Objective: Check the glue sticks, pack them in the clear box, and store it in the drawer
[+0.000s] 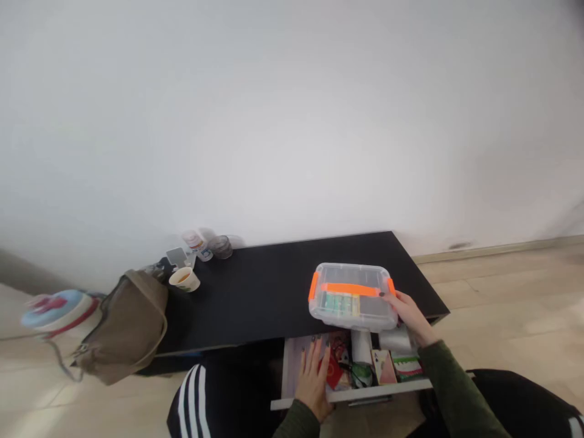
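Observation:
A clear plastic storage box [351, 297] with orange latches sits at the front of the black tabletop [274, 298], with green-and-white packets visible inside. My right hand [408, 313] grips the box's right end, its fingers by the orange latch. Below the box is an open drawer [356, 395] holding a white roll, a red packet, a playing card and other small items. My left hand [312, 380] rests at the drawer's left side among these things, fingers apart, with nothing held. The box hides the drawer's back part.
A paper cup [184, 279] with brown liquid, a phone [176, 256] and several small containers stand at the table's far left. An olive bag [128, 328] hangs off the left end, beside a blue-and-red round object [57, 311]. A white wall [292, 121] runs behind the table.

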{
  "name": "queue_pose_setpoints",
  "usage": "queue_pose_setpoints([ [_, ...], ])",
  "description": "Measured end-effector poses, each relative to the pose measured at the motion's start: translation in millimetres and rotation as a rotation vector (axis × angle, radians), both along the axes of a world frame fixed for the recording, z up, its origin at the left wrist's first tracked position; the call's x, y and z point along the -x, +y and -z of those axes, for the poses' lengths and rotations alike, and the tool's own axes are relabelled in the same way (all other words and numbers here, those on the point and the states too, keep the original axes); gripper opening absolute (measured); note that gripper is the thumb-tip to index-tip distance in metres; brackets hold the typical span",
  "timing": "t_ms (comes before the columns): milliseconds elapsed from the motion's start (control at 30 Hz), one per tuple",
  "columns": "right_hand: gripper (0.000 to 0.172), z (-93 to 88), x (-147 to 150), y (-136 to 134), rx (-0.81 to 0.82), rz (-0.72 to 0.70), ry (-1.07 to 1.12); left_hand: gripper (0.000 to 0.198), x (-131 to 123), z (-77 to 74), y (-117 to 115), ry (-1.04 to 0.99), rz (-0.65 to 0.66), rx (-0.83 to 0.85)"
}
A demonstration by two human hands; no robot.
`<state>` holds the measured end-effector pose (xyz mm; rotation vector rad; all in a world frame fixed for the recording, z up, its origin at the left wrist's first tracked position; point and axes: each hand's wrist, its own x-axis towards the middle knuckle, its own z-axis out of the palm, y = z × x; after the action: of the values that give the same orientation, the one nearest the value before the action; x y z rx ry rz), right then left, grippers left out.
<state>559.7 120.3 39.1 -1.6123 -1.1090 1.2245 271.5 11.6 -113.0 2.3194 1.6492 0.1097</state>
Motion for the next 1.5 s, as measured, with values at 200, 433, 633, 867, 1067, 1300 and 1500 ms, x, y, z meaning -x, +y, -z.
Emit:
queue_pose_setpoints([
  [200,0.04,11.1,15.3,36.3,-0.018,-0.035,-0.236,0.11,0.0,-4.9,32.1,0.007,-0.149,-0.15],
  [433,0.034,1.4,18.9,44.5,-0.092,-0.028,-0.432,0.07,0.7,-6.8,69.3,-0.11,-0.223,-0.446],
  [633,0.036,0.6,15.3,45.4,-0.069,-0.09,-0.592,0.033,-5.0,-17.2,79.4,-0.254,-0.332,-0.554],
  [867,0.034,4.8,14.3,47.8,-0.103,-0.113,-0.641,0.021,24.6,-91.5,91.4,-0.583,-0.456,-0.606],
  [1067,0.034,3.9,18.0,55.0,-0.188,-0.138,-0.66,0.046,28.7,-171.0,155.8,-0.577,-0.589,-0.162],
  [1300,0.045,16.4,12.6,55.5,-0.173,-0.124,-0.369,0.056,18.8,-180.1,181.6,-0.33,-0.647,0.207],
  [1500,0.054,37.8,11.5,65.2,-0.142,0.031,-0.258,0.056,27.5,-169.4,179.2,-0.41,-0.657,0.169],
])
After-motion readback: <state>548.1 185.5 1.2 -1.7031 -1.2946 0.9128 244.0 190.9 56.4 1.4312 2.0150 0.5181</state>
